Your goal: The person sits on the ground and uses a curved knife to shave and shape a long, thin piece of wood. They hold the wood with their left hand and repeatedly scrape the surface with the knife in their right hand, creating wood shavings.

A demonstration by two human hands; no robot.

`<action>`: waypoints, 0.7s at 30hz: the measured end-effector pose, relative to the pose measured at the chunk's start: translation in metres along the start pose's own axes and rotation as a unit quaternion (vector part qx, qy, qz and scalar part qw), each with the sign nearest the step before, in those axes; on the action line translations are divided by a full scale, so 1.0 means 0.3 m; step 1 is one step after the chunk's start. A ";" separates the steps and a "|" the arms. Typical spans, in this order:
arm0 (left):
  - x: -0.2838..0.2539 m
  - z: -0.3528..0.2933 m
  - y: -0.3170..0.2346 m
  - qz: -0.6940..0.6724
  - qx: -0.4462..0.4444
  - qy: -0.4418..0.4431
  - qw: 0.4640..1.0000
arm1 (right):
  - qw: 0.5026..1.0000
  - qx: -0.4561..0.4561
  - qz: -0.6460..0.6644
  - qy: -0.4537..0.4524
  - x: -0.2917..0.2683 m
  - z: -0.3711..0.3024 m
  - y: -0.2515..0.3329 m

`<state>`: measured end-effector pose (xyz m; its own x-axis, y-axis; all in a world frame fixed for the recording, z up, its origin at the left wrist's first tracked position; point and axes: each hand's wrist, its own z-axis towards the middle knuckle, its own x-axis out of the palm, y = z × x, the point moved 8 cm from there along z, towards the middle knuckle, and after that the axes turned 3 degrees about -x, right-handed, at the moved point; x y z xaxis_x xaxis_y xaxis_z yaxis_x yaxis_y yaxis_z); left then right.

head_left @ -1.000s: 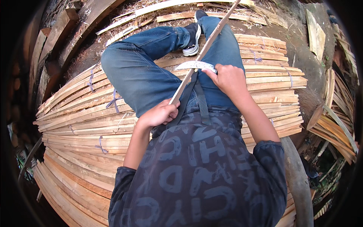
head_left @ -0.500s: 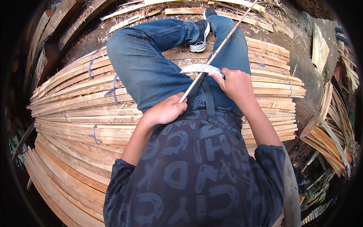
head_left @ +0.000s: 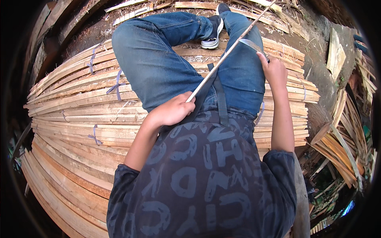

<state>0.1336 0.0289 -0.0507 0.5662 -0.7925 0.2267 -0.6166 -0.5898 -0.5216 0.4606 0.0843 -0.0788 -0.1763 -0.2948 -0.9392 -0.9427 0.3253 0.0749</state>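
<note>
My left hand (head_left: 174,110) is closed around the near end of a long thin wooden stick (head_left: 217,66). From there the stick slants up and to the right, across my lap and over my right thigh. My right hand (head_left: 274,70) is closed on the handle of a knife (head_left: 249,43) with a curved blade. The blade points up and left, its tip close to or against the stick; I cannot tell whether they touch. My fingers hide most of the handle. A dark strap (head_left: 219,101) hangs over my lap, below the stick.
Bundles of pale wooden strips (head_left: 79,107), tied with purple ties (head_left: 117,86), lie beneath me and on both sides. Loose strips and shavings cover the ground past my shoes (head_left: 212,35). More split wood (head_left: 337,148) is heaped at the right, beside a flat board piece (head_left: 335,55).
My right hand and the knife have moved away from me, up and right along the stick. The blade has turned. My left hand still grips the near end, nearly in place.
</note>
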 end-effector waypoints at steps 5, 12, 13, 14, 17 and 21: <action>-0.002 -0.038 0.017 -0.163 -0.040 0.085 0.982 | 0.989 0.083 0.118 0.032 -0.013 -0.068 -0.085; -0.062 -0.176 0.119 -0.347 -0.075 0.108 0.929 | 0.984 -0.024 0.176 0.018 0.009 -0.188 0.223; -0.078 -0.207 0.125 -0.351 -0.090 0.082 0.929 | 0.980 -0.045 0.191 0.027 -0.005 -0.196 0.276; -0.085 -0.234 0.138 -0.341 -0.077 0.084 0.933 | 0.975 -0.070 0.210 0.037 -0.013 -0.205 0.328; -0.105 -0.291 0.181 -0.330 -0.049 0.067 0.940 | 0.953 -0.175 0.240 0.050 -0.079 -0.228 0.485; -0.150 -0.280 0.199 -0.296 -0.025 -0.003 0.955 | 0.938 -0.254 0.231 0.041 -0.105 -0.209 0.585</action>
<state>0.0255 0.0162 -0.0231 0.8264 -0.3176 0.4649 -0.2135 -0.9408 -0.2633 0.2830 0.0943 -0.0151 -0.6007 -0.3031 -0.7398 -0.7700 -0.0295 0.6374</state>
